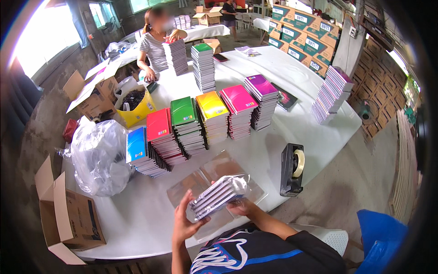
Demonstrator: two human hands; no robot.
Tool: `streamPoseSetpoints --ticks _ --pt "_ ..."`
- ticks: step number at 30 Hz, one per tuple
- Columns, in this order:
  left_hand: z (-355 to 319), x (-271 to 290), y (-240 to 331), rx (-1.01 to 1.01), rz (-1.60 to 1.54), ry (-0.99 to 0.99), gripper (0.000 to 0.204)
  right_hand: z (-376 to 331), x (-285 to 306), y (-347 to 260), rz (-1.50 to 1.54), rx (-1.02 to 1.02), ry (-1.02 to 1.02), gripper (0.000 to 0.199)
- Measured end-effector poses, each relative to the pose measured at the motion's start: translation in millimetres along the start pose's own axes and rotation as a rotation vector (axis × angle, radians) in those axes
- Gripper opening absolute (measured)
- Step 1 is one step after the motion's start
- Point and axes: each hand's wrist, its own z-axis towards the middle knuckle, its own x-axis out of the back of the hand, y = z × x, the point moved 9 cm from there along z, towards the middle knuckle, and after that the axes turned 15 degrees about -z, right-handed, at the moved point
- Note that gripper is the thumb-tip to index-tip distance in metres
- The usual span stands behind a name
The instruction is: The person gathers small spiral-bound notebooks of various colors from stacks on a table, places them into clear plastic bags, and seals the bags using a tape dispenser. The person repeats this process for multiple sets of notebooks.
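Right hand (242, 208) mostly hidden under the wrapped bundle of notebooks (218, 196), only fingers and wrist showing; the covers in that bundle are blurred by the clear plastic, colours not readable. Far person (155, 43) at the bench (292, 137) blurred about the head, lower body hidden behind the bench edge and a notebook stack (176, 56). Blue bag (381, 239) cut by the dark rim at lower right; contents of the cardboard box (68, 219) at lower left not visible.

Blue, red, green, yellow notebook stacks (182, 130)
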Motion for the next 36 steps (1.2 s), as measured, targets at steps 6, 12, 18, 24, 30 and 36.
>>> streamPoseSetpoints --ticks 6,12,18,24,30,36 --pt "-26.9 -17.4 -85.4 0.085 0.051 0.206 0.091 10.1 -7.6 -38.3 -0.782 0.031 -0.163 0.101" --pt "-15.2 -18.5 35.0 -0.365 0.571 0.079 0.043 8.8 -46.1 -127.4 -1.289 0.461 -0.327 0.043" --pt "-22.9 0.4 68.2 -0.542 0.24 0.274 0.052 2.7 -52.3 -151.1 -1.222 0.336 -0.145 0.028" --pt "-74.9 12.0 -13.7 -0.383 0.347 0.326 0.077 -35.0 -12.3 -110.3 -1.191 0.306 0.029 0.067" --pt "-65.2 -5.8 -37.6 -0.354 0.348 0.163 0.088 -30.8 -18.2 -114.5 -1.297 0.334 0.039 0.068" --pt "-48.3 -5.7 -33.2 -0.353 0.363 -0.049 0.09 -10.1 -38.9 -98.7 -1.614 0.418 -0.325 0.067"
